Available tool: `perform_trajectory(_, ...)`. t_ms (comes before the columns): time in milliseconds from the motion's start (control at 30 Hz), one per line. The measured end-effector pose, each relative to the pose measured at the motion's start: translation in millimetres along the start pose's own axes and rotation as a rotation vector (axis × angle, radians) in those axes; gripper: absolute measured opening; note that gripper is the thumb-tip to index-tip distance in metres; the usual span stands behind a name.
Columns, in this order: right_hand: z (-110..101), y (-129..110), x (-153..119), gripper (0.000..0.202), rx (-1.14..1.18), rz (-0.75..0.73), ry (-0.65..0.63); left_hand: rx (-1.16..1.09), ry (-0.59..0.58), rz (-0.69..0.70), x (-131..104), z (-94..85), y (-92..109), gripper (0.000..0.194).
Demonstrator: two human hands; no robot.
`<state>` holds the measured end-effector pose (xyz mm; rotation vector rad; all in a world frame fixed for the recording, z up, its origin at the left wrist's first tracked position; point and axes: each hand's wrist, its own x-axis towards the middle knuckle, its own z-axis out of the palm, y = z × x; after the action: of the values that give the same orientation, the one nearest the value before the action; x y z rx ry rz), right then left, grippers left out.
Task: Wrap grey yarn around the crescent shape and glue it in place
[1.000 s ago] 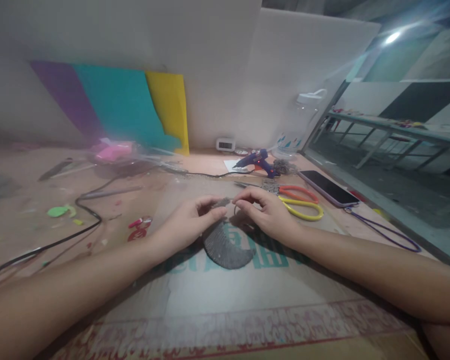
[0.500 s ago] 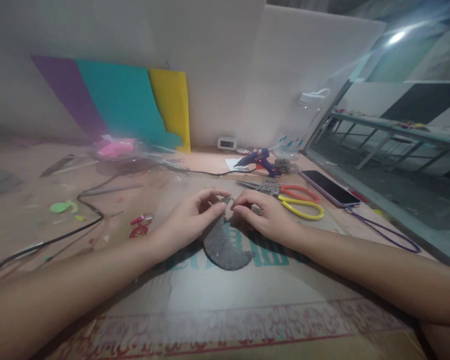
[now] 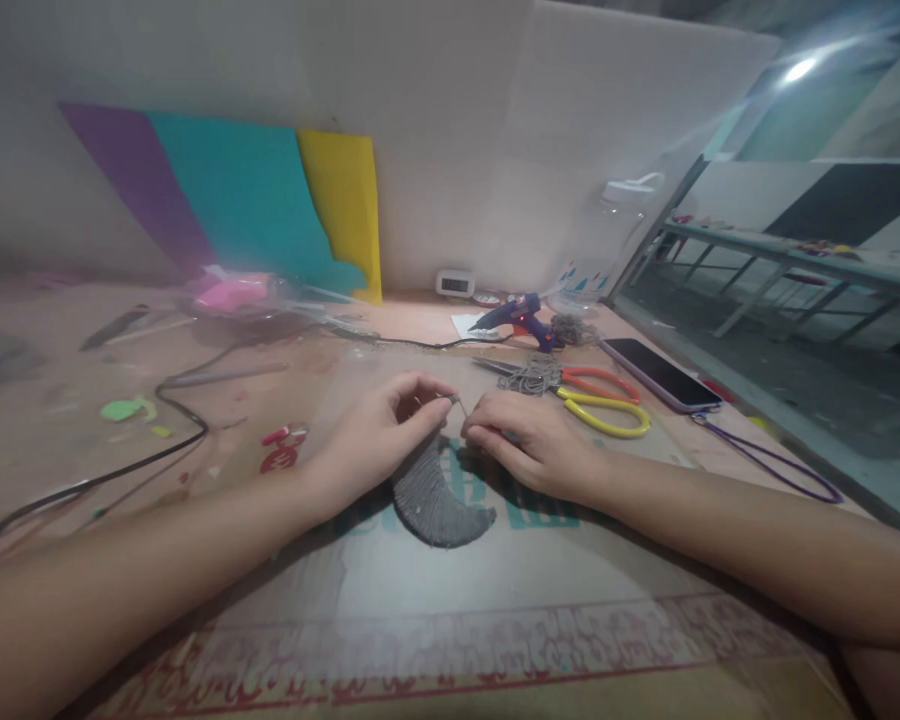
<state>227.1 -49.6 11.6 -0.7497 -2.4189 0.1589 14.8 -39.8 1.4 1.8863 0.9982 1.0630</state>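
Observation:
A grey crescent (image 3: 439,495), its surface wrapped in rows of yarn, hangs from my left hand (image 3: 390,425) just above the printed board. My left thumb and fingers pinch its upper tip. Close by on the right, my right hand (image 3: 521,440) is closed, with its fingertips together on a short strand of grey yarn (image 3: 461,405) that runs to the crescent's tip. Beyond my right hand lie scissors (image 3: 604,410) with orange and yellow handles, and a loose tangle of grey yarn (image 3: 531,374) rests over their blades.
A blue glue gun (image 3: 514,318) with a lit red light stands behind the scissors. Its black cable (image 3: 195,425) crosses the table to the left. On the right are a phone (image 3: 664,375) and a clear bottle (image 3: 607,240). A small white clock (image 3: 454,284) stands against the back panel.
The crescent has shifted slightly left and turned. My right hand has curled more tightly, and the strand between both hands now shows more clearly.

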Motion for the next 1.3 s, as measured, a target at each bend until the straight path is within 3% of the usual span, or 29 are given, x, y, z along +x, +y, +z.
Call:
perform_trajectory(467,-3,0,-2,0.031,-0.004,-0.071,-0.028,-0.024,-0.037,-0.033,-1,-0.4,1,0.027)
perform_trajectory(567,-3,7,-3,0.035,0.070,0.011,0.088,-0.054,-0.052,-0.044,-2,-0.4,2,0.026)
perform_trajectory(667,0,16,-2,0.027,0.113,0.211,0.237,-0.062,-0.072,-0.056,-2,-0.3,2,0.025)
perform_trajectory(767,3,21,0,0.014,0.121,0.340,0.267,-0.034,-0.087,-0.057,-2,-0.3,2,0.025)
perform_trajectory(1033,6,16,-2,0.015,0.200,0.376,0.156,-0.029,-0.110,-0.042,-2,0.4,-1,0.030)
perform_trajectory(1167,3,16,-3,0.021,0.269,0.400,0.186,-0.067,-0.076,-0.037,-1,0.9,-2,0.036)
perform_trajectory(1300,3,15,-2,0.016,0.278,0.332,0.224,-0.062,-0.090,-0.034,0,1.0,-2,0.036)
